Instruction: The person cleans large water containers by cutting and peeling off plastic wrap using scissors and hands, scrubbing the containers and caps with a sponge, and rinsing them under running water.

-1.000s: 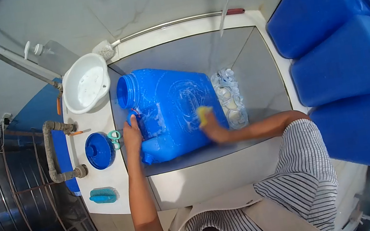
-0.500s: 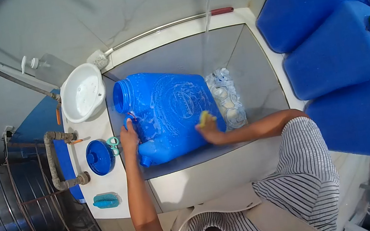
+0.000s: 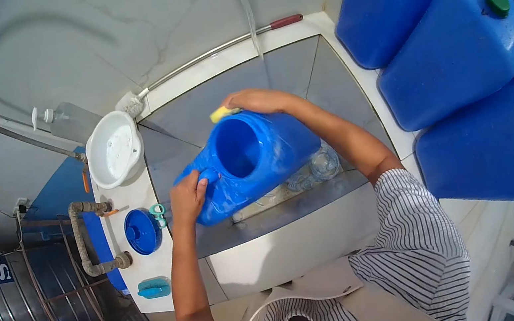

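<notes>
A blue jug (image 3: pixel 295 144) is tilted in the grey sink (image 3: pixel 168 151), its wide round mouth facing up toward me. My left hand (image 3: pixel 189 198) is wrapped round the jug's handle at its left side. At the far side of the mouth, my right hand (image 3: pixel 258 101) holds a yellow sponge (image 3: pixel 222 113) near the rim. Under and beside the jug lie clear, crumpled-looking items (image 3: pixel 323 165) on the sink floor; the jug hides part of them.
Three large blue jugs (image 3: pixel 449 56) stand at the right. On the left ledge are a white basin (image 3: pixel 114 149), a blue lid (image 3: pixel 142 232), green scissors (image 3: pixel 158 215) and a teal brush (image 3: pixel 154 287). A long-handled brush (image 3: pixel 213 51) lies along the back edge, behind falling water (image 3: pixel 246 7).
The jug has been turned and tipped up, so its mouth faces me. My right hand has moved with the sponge from the jug's broad side to beyond its mouth. My left hand keeps the handle.
</notes>
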`<action>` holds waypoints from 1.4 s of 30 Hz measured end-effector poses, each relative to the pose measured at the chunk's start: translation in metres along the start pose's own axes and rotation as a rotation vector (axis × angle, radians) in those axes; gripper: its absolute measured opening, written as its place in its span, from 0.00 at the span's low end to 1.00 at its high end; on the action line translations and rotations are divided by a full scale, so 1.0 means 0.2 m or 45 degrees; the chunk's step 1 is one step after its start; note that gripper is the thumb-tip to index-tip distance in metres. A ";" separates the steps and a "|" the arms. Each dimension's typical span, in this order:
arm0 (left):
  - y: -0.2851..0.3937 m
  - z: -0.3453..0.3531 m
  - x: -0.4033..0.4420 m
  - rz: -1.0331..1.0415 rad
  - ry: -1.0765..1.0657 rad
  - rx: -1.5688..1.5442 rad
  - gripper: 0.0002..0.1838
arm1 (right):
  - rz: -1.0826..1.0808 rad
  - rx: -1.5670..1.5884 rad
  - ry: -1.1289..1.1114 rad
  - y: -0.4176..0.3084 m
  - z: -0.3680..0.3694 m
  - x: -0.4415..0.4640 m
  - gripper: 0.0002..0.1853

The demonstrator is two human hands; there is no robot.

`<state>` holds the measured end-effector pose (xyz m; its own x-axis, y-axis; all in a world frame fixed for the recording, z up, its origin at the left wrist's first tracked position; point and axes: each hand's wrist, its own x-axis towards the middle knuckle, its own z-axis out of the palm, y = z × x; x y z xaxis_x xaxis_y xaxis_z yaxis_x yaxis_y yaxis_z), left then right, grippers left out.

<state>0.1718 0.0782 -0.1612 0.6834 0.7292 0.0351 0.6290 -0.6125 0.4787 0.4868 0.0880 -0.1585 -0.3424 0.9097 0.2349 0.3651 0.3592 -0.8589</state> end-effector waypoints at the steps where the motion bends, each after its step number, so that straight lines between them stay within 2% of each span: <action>1: 0.02 -0.01 0.04 0.002 -0.006 0.005 0.20 | 0.384 0.162 -0.149 0.05 -0.01 -0.06 0.23; 2: 0.06 -0.01 0.09 0.036 0.101 0.132 0.19 | 0.762 0.319 -0.298 0.12 -0.02 -0.12 0.23; 4: 0.09 0.00 0.17 0.073 0.213 0.262 0.18 | 0.923 0.481 -0.125 0.47 0.09 -0.36 0.23; 5: 0.08 0.04 0.21 0.083 0.404 0.279 0.16 | 0.986 0.496 -0.041 0.65 0.19 -0.48 0.23; 6: 0.06 0.07 0.23 0.092 0.590 0.299 0.16 | 1.045 0.457 0.055 0.80 0.32 -0.57 0.23; 7: 0.04 0.09 0.26 0.088 0.592 0.302 0.16 | 1.092 0.366 0.183 0.88 0.45 -0.59 0.23; 8: 0.03 0.12 0.29 0.032 0.705 0.171 0.15 | 1.084 0.252 0.365 0.88 0.56 -0.56 0.24; 10: 0.07 0.12 0.31 -0.023 0.815 0.029 0.16 | 0.586 -0.044 0.986 0.49 0.61 -0.29 0.21; 11: 0.11 0.06 0.31 -0.309 0.522 -0.351 0.18 | 0.368 -0.275 1.241 0.27 0.63 -0.15 0.20; 12: 0.14 0.02 0.31 -0.586 0.210 -0.719 0.19 | 0.201 -0.648 1.188 0.11 0.59 -0.04 0.19; 13: 0.16 0.03 0.31 -0.581 0.213 -0.721 0.19 | 0.025 -1.017 1.115 0.02 0.51 0.04 0.17; 14: 0.17 0.04 0.31 -0.482 0.251 -0.682 0.20 | 0.024 -1.021 1.119 -0.05 0.44 0.09 0.17; 16: 0.16 0.07 0.27 -0.383 0.291 -0.632 0.20 | -0.147 -0.781 0.860 -0.13 0.33 0.16 0.16; 17: 0.15 0.07 0.25 -0.320 0.312 -0.626 0.21 | 0.074 -0.847 0.786 -0.04 0.29 0.14 0.16; 18: 0.13 0.09 0.23 -0.263 0.336 -0.624 0.21 | 0.067 -0.843 0.784 0.05 0.25 0.15 0.16; 20: 0.11 0.10 0.21 -0.207 0.351 -0.607 0.21 | 0.382 -0.891 0.812 0.04 0.19 0.16 0.16; 21: 0.10 0.11 0.22 -0.144 0.371 -0.603 0.21 | 0.302 -1.050 0.668 0.02 0.23 0.16 0.14; 22: 0.11 0.11 0.23 -0.143 0.376 -0.609 0.21 | 0.299 -1.057 0.665 -0.12 0.26 0.16 0.14; 24: 0.15 0.09 0.23 -0.081 0.341 -0.542 0.23 | 0.010 -0.874 0.798 -0.33 0.34 0.15 0.11; 25: 0.16 0.08 0.23 -0.079 0.342 -0.542 0.23 | -0.032 -0.897 0.839 -0.29 0.31 0.15 0.08; 26: 0.17 0.07 0.21 -0.148 0.293 -0.527 0.23 | -0.034 -0.897 0.843 -0.23 0.27 0.13 0.08; 28: 0.17 0.05 0.19 -0.214 0.254 -0.506 0.24 | 0.335 -0.863 0.896 -0.19 0.18 0.06 0.08; 29: 0.17 0.05 0.20 -0.134 0.263 -0.514 0.24 | 0.284 -0.976 0.740 -0.22 0.18 0.04 0.07; 30: 0.17 0.07 0.20 -0.059 0.270 -0.529 0.24 | 0.287 -0.981 0.736 -0.25 0.21 0.03 0.07; 32: 0.17 0.07 0.19 -0.081 0.246 -0.594 0.24 | 0.004 -0.891 0.879 -0.31 0.29 0.04 0.06; 34: 0.16 0.07 0.19 -0.097 0.231 -0.643 0.25 | -0.039 -0.901 0.845 -0.28 0.24 -0.04 0.10; 36: 0.17 0.11 0.14 -0.019 0.278 -0.547 0.26 | 0.089 -0.668 0.697 -0.11 0.15 -0.10 0.11; 37: 0.22 0.07 0.12 -0.029 0.222 -0.501 0.28 | 0.425 0.020 0.643 -0.02 0.09 -0.08 0.15; 38: 0.25 0.07 0.11 -0.034 0.222 -0.503 0.28 | 0.426 0.022 0.638 0.00 0.04 -0.03 0.15; 40: 0.29 0.06 0.12 -0.007 0.079 -0.449 0.28 | 0.002 0.375 0.024 0.02 -0.05 0.07 0.17; 41: 0.32 0.05 0.12 0.059 0.116 -0.402 0.27 | -0.111 0.405 -0.344 -0.04 -0.10 0.12 0.18; 42: 0.32 0.06 0.12 0.057 0.114 -0.402 0.27 | -0.111 0.408 -0.344 -0.05 -0.10 0.13 0.18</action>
<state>0.2333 0.0533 -0.1396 0.6637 0.7362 0.1324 0.4438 -0.5301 0.7225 0.4926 0.1116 -0.1342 -0.5902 0.7762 0.2220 0.0518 0.3108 -0.9491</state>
